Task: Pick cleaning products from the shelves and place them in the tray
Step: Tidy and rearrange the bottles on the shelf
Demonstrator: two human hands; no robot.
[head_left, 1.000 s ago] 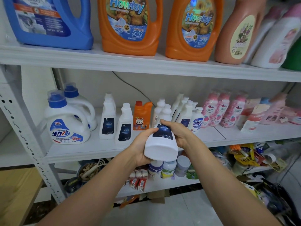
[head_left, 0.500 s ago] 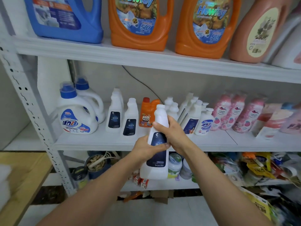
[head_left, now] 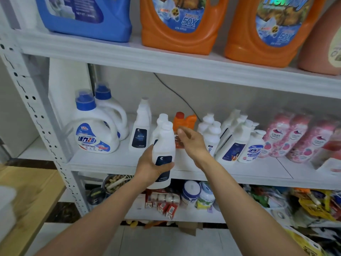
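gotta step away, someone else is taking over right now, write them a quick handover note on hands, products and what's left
Left hand: wrapped around the lower body of a white bottle with a dark label, holding it upright in front of the middle shelf.
Right hand: open, holding nothing, fingers spread beside the bottle's neck.
On the shelf: a matching white bottle, a small orange bottle, two blue-capped jugs.
Tray: not clearly in view; a blurred white object shows at the left edge above a wooden surface.
Done: one bottle picked.
Left: put it in the tray, then fetch more.
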